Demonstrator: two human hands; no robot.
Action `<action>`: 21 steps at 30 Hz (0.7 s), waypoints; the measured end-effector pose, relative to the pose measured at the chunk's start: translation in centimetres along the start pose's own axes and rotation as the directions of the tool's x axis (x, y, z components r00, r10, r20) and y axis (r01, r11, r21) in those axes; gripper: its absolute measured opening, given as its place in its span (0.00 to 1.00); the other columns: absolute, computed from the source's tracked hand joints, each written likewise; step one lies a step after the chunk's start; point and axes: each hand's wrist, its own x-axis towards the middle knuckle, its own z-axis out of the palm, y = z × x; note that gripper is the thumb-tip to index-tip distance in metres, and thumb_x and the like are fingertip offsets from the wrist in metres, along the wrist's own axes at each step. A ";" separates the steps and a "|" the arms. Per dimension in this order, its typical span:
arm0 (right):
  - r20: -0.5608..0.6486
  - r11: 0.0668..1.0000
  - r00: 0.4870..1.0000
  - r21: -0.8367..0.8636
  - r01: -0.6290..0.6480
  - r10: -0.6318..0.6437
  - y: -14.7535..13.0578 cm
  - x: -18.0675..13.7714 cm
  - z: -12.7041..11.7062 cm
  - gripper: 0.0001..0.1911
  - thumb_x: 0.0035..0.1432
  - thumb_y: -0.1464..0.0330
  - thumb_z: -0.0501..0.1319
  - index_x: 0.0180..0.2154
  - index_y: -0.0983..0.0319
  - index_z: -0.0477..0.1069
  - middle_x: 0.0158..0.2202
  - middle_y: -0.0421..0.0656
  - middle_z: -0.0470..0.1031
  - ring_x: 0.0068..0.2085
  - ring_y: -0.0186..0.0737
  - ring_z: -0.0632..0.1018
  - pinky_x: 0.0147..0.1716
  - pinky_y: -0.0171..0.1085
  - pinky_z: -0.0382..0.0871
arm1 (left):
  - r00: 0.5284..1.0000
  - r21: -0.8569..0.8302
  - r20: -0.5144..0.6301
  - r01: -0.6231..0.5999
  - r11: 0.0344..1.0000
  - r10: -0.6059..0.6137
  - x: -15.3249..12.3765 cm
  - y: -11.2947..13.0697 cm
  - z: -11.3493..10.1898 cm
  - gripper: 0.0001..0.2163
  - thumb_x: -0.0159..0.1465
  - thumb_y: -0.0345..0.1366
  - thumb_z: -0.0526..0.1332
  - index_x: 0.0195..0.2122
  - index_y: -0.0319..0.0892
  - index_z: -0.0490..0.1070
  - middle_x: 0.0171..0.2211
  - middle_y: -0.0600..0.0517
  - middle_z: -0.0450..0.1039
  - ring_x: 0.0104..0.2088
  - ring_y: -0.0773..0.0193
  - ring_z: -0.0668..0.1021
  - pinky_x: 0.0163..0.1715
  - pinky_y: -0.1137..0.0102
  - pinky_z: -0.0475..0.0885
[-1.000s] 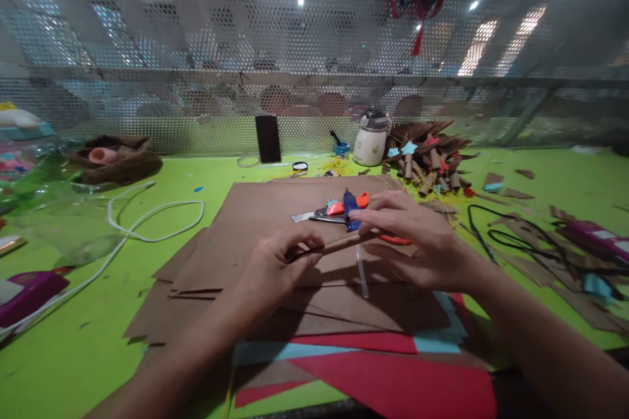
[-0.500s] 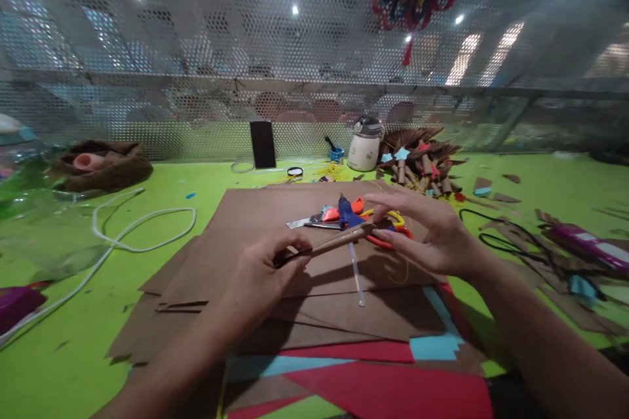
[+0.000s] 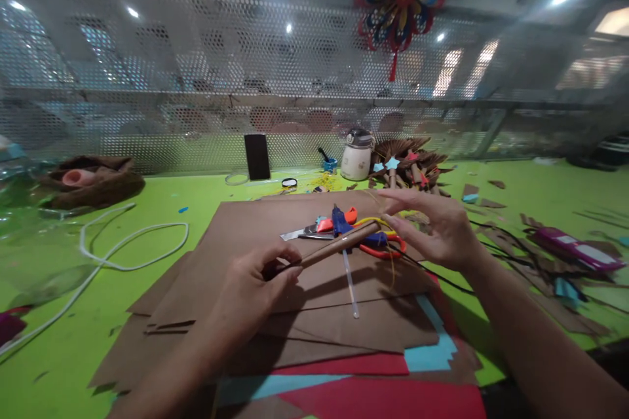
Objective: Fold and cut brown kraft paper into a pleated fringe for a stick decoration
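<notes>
My left hand (image 3: 263, 288) pinches one end of a rolled brown paper tube (image 3: 341, 242), which slants up to the right. Beyond its far end is my right hand (image 3: 432, 226), thumb and fingers apart, with a thin yellowish strand (image 3: 392, 268) hanging near the fingertips; whether they touch it I cannot make out. Beneath the tube lie a blue glue gun (image 3: 339, 221) with a clear glue stick (image 3: 350, 288), orange-handled scissors (image 3: 400, 247) and a utility knife (image 3: 309, 232). They rest on stacked brown paper sheets (image 3: 236, 222).
Red paper (image 3: 393, 399) and light-blue paper (image 3: 427, 353) stick out at the stack's front. At the back stand a phone (image 3: 257, 157), a white jug (image 3: 356, 157) and pleated paper pieces (image 3: 417, 163). A white cable (image 3: 128, 262) loops left; a purple device (image 3: 577, 249) lies right among scraps.
My right hand has come off the tube's far end, leaving it held only by my left hand. The whole view has shifted slightly as my head moved.
</notes>
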 end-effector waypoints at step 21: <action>0.013 0.997 0.997 0.026 0.077 -0.077 -1.2 -0.2 1.2 0.25 0.55 0.73 0.60 0.55 0.60 0.64 0.39 0.45 0.78 0.46 0.46 0.75 0.51 0.51 0.66 | 0.992 -0.129 0.068 0.119 0.985 -0.111 -0.2 0.5 -0.5 0.07 0.55 0.38 0.62 0.33 0.41 0.73 0.25 0.53 0.75 0.27 0.64 0.76 0.27 0.74 0.68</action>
